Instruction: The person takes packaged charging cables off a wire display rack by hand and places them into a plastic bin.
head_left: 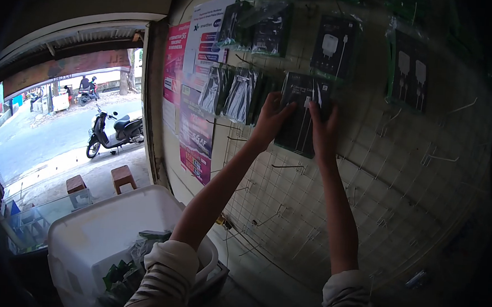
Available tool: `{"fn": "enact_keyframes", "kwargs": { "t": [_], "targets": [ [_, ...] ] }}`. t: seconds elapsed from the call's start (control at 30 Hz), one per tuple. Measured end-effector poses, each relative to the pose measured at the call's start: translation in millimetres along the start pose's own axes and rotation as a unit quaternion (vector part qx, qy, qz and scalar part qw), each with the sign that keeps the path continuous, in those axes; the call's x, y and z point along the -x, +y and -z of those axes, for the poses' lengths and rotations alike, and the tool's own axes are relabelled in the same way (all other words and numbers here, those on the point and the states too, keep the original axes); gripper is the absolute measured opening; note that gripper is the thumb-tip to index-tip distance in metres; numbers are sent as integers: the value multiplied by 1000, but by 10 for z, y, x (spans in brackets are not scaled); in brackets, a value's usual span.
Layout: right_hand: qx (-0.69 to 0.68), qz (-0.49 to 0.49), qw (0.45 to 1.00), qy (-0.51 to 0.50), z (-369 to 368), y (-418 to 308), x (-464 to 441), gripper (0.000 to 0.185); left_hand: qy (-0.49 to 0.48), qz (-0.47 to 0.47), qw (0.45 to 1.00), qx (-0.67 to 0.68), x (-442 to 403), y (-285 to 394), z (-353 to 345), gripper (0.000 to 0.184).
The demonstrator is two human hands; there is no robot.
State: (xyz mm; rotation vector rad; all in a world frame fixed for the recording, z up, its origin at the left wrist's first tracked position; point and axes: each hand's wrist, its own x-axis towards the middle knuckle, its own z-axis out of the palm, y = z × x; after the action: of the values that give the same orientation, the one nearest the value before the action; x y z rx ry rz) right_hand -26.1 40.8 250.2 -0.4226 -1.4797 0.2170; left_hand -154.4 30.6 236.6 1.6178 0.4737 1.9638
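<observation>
Both my hands are raised to the wire grid on the wall, one on each side of a black charging cable pack (297, 125) with a white cable pictured on its front. My left hand (272, 119) grips the pack's left edge, thumb on the front. On the opposite edge, my right hand (324, 129) is closed the same way, its thumb near the printed plug. Just above hangs a black charger pack (332, 47) in clear wrap. Left of the pack, shiny plastic-wrapped packs (241, 95) hang in a row. Whether the held pack is on a hook is hidden.
Bare metal hooks (287, 166) stick out from the wire grid (361, 187). More charger packs (410, 73) hang at right. Below left stands a white plastic tub (117, 213) with green-wrapped packs (120, 275) inside. Stools (123, 179) and a scooter (113, 130) are outside the doorway.
</observation>
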Motion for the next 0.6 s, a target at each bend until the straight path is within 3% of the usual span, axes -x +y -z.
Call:
{"fn": "enact_keyframes", "kwargs": {
  "t": [0.2, 0.37, 0.43, 0.5, 0.6],
  "targets": [
    [-47, 31, 998, -20, -83, -367, 64, 40, 3, -35, 999, 25, 134, 358, 67, 35],
    [-75, 65, 995, -32, -317, -717, 675, 37, 38, -74, 996, -32, 887, 736, 367, 39],
    [-153, -13, 985, -83, -505, -756, 1087, 35, 84, -38, 995, -42, 1354, 806, 620, 47],
    [-245, -127, 946, -171, -681, -976, 1571, 34, 136, -13, 978, -160, 1873, 788, 998, 51],
    [-250, -260, 886, -291, -1016, -892, 2291, 37, 207, 74, 953, -208, 2648, 873, 1403, 62]
  ]
}}
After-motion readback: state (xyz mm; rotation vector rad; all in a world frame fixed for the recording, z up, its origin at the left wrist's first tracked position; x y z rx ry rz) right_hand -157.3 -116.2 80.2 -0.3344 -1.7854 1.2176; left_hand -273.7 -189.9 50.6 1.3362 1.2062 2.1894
